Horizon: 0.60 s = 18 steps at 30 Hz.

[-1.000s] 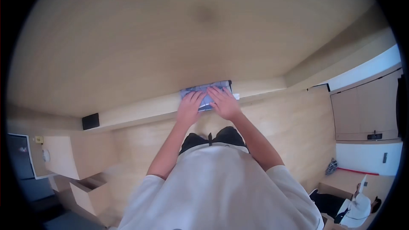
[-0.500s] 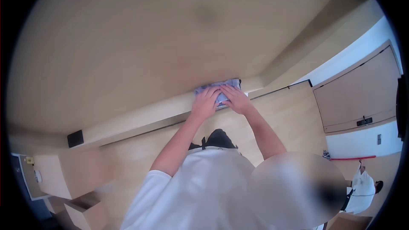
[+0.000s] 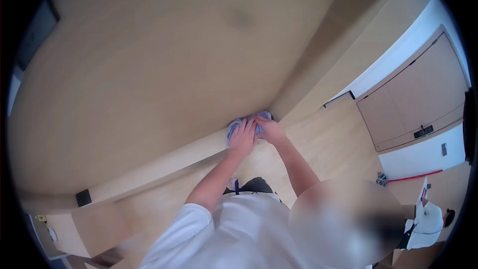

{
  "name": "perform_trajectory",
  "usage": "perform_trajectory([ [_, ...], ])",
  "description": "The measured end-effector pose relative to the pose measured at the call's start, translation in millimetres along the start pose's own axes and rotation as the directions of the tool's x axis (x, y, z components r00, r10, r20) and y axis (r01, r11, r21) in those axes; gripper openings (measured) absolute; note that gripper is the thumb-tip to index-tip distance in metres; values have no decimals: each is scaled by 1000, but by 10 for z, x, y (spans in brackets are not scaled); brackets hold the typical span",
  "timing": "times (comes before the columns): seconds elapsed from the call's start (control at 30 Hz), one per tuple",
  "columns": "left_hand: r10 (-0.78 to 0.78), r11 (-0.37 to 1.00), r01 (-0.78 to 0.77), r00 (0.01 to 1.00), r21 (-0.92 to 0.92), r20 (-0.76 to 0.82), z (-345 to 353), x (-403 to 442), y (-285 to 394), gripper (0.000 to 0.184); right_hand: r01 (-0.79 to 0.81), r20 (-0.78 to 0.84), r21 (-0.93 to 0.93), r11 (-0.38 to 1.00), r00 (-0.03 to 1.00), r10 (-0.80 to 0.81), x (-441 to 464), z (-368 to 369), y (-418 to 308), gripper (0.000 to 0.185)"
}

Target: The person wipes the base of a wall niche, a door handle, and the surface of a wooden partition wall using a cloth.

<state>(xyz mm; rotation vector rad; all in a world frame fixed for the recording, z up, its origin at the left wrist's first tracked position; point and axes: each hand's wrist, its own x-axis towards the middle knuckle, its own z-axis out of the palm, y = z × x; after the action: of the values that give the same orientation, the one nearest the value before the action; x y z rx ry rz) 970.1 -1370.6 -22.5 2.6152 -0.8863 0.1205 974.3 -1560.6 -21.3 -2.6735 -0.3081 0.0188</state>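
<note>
A bluish-grey cloth is bunched on the narrow light-wood ledge at the foot of a broad wooden surface, close to the inside corner. My left hand lies over its left part, fingers long and pressing it down. From the right, my right hand reaches across with bent fingers closed on the cloth, its fingertips meeting those of the left. Both hands cover much of the cloth, and its underside is hidden.
A wooden panel stands out to the right of the corner. Farther right are a door, a red pole and another person in white. A box-like wooden piece and a black square are at lower left.
My hands and the cloth have come nearer the inside corner, and the cloth looks more bunched. My right hand's fingers are more bent. The whole view has shifted and turned.
</note>
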Motion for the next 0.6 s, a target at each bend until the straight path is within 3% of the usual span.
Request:
perform_trajectory([
  [0.1, -59, 993, 72, 988, -90, 145, 50, 113, -19, 66, -280, 132, -4, 960, 951, 278, 23, -216, -164, 75],
  [0.17, 2, 999, -3, 1000, -49, -15, 158, 212, -83, 65, 25, -77, 0, 1000, 997, -25, 63, -210, -77, 73],
  [0.3, 6, 1000, -6, 991, 3, -133, 106, -135, -159, 66, 108, -68, -87, 990, 991, -114, 166, -94, -56, 73],
  [0.4, -1, 995, -14, 989, -102, -150, -85, -321, -247, 64, 119, 18, -170, 978, 993, -117, 193, -97, -171, 70],
  [0.5, -25, 997, 17, 994, -78, -106, -58, -356, -250, 63, 158, 123, -246, 956, 984, -131, 272, -158, -278, 65],
  [0.6, -108, 985, 127, 982, -113, 157, -212, -159, -113, 62, 215, 260, -335, 917, 957, -129, 376, -414, -350, 60],
])
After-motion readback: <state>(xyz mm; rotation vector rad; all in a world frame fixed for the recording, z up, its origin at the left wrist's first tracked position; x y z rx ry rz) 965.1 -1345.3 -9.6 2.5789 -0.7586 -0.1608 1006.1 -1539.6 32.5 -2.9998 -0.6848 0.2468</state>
